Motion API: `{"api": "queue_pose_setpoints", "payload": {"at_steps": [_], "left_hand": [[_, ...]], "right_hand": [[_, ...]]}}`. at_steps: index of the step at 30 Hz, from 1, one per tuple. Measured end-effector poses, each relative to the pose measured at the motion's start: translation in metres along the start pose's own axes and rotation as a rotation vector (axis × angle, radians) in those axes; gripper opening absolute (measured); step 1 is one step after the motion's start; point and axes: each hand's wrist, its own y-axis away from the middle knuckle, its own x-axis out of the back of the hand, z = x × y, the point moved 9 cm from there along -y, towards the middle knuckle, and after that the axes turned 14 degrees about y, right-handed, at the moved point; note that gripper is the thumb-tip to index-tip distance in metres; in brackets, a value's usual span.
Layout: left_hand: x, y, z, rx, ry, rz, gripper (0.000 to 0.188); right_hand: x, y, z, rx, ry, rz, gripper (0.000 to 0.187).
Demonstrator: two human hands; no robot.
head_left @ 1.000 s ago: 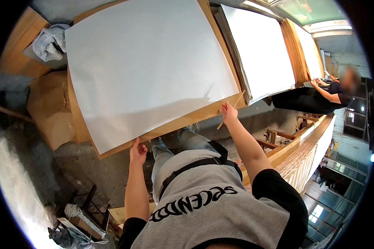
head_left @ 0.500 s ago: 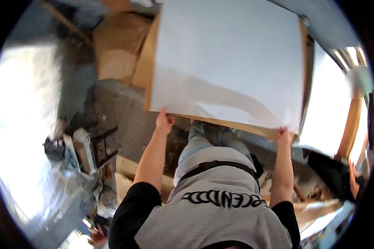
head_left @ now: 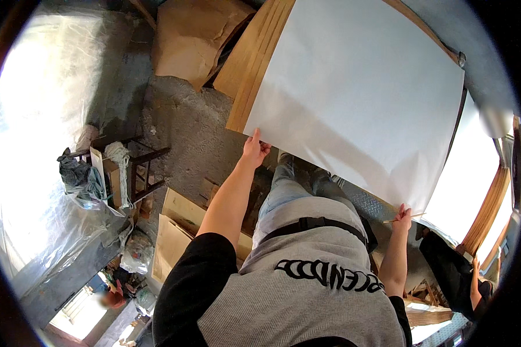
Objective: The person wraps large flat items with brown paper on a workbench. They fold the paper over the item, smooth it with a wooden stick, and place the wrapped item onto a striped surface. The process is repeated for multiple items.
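Over a wooden board, both hands grip a white sheet.

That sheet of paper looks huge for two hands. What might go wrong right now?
The white sheet is pinched only at its two near corners by the left hand and right hand, so it could sag, crease or slide off the wooden board. The right hand also seems to hold a thin stick, which might poke the paper.

A wooden worktop carries a large white sheet lying flat and covering most of it; bare wood shows along its left edge. Brown paper beside it seems to rest on the floor.
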Motion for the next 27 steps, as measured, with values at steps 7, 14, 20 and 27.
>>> {"api": "queue_pose_setpoints", "payload": {"at_steps": [7,14,20,27], "left_hand": [[0.002,-0.004,-0.001,0.018,0.067,-0.033,0.029],[-0.010,-0.003,-0.006,0.118,0.266,-0.075,0.022],[-0.046,0.022,-0.033,0.195,-0.037,-0.181,0.025],[-0.051,0.023,-0.025,0.039,-0.389,-0.075,0.032]], "right_hand": [[-0.003,0.004,-0.004,-0.009,0.112,0.020,0.023],[0.025,-0.028,0.046,-0.120,-0.082,-0.063,0.048],[-0.030,0.080,-0.003,0.174,0.662,0.109,0.031],[-0.064,0.107,0.014,0.120,0.829,-0.031,0.037]]}}
